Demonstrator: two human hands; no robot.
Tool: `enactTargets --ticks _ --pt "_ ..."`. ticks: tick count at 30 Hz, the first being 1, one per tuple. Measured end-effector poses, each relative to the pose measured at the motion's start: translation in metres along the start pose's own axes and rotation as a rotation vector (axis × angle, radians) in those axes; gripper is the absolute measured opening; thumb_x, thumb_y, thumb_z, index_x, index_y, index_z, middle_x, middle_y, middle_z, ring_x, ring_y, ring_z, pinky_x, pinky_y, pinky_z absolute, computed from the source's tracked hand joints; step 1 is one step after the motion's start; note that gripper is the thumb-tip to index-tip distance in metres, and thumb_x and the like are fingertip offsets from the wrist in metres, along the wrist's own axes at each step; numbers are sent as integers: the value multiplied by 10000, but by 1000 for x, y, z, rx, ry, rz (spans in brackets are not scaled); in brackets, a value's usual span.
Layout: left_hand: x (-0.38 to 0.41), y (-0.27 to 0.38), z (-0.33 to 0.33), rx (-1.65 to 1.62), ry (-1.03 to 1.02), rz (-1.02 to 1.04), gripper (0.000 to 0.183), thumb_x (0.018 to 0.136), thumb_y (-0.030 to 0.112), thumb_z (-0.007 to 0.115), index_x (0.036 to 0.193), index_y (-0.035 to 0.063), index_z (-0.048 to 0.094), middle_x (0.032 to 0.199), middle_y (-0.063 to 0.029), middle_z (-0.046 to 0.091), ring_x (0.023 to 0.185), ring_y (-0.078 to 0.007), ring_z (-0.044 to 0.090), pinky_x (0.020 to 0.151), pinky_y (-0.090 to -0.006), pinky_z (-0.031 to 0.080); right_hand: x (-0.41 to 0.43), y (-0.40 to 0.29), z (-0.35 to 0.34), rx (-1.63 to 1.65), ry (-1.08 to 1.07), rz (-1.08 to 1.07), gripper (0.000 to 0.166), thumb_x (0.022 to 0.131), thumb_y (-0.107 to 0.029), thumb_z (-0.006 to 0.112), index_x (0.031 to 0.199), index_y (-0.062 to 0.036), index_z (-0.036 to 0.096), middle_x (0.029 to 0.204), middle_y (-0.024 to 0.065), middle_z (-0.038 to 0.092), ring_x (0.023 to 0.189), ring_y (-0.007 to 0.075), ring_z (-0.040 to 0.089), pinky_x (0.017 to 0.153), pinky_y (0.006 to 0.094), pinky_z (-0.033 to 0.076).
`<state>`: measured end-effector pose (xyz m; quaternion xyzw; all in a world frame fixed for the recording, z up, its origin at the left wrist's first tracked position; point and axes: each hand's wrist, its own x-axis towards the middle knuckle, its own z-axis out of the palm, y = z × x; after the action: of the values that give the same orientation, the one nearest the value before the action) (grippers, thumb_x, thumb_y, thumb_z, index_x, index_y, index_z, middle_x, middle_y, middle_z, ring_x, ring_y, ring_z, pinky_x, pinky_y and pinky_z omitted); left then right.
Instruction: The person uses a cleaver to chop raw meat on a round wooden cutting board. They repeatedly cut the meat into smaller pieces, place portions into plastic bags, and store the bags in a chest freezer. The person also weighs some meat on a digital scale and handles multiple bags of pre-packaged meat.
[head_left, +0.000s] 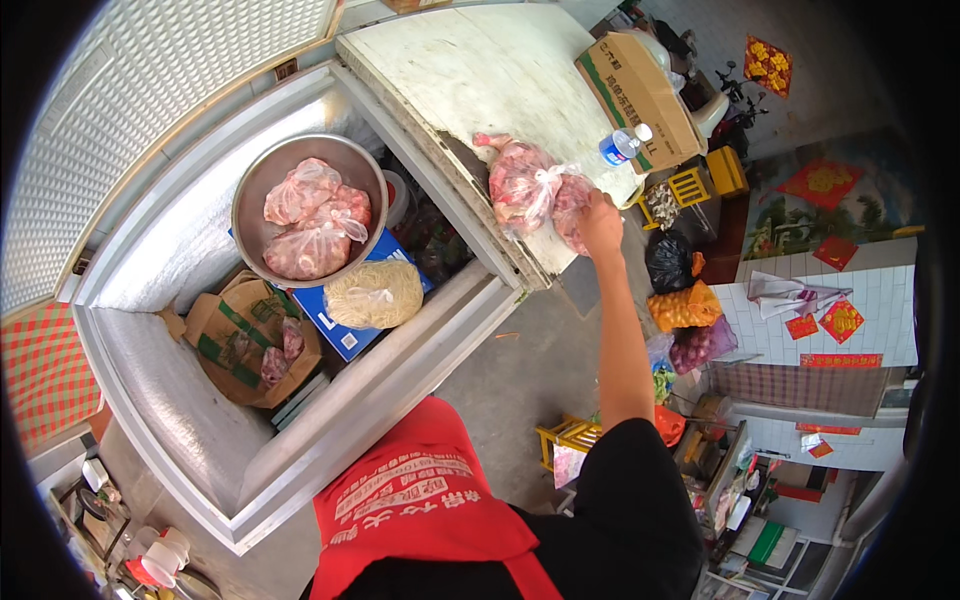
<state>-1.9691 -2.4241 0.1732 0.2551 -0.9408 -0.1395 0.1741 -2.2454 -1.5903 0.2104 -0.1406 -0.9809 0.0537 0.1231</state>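
Observation:
My right hand (602, 225) reaches out to the worktop and grips the near right end of a clear plastic bag of raw meat (574, 206). Beside it, touching, lies another knotted bag of raw meat (521, 184), with a bony end poking out at its far left. Both rest on a worn white board (480, 67) next to an open chest freezer (390, 390). My left hand is out of view. Inside the freezer, a steel bowl (251, 202) holds several bagged pieces of meat (307, 191). The fingertips of my right hand are partly hidden.
A bag of pale noodles (375, 295) sits on a blue box (349, 341) below the bowl. An open carton (217, 330) with bagged meat stands deeper in the freezer. A plastic bottle (619, 148) and a cardboard box (637, 97) stand on the board. Produce sacks (686, 307) line the floor.

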Motion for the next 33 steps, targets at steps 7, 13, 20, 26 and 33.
enactTargets --ticks 7,13,20,26,33 --pt "0 -22 -15 42 40 -16 380 970 221 556 1188 -85 610 1158 -225 677 943 -264 680 738 -364 554 31 -16 -1 307 -66 229 280 859 -231 622 1054 -31 636 931 264 699 949 456 668 829 491 520" --pt "-6 -56 -39 90 85 -63 388 972 229 565 1196 -86 605 1163 -224 674 954 -265 678 749 -369 553 52 -97 -17 -34 -410 299 773 833 -604 575 1215 65 637 1195 344 638 1169 433 620 998 445 480" --pt "-13 -108 -97 164 144 -146 399 973 238 576 1204 -87 598 1170 -223 671 967 -266 675 762 -375 552 70 14 49 -370 -254 -424 360 953 -295 515 978 5 712 853 246 671 783 408 650 713 515 496" --pt "14 -109 -121 194 147 -182 408 975 245 585 1211 -88 593 1175 -222 668 978 -267 672 773 -379 550 -70 -167 -63 152 -427 -219 352 994 -232 526 1022 92 663 824 247 672 727 333 632 687 414 499" --pt "37 -110 -118 151 138 -182 420 977 254 595 1219 -90 587 1182 -221 665 991 -269 669 785 -385 549 -182 -347 17 706 -1059 -346 278 976 -235 583 1031 -6 731 825 54 707 742 116 624 652 308 502"
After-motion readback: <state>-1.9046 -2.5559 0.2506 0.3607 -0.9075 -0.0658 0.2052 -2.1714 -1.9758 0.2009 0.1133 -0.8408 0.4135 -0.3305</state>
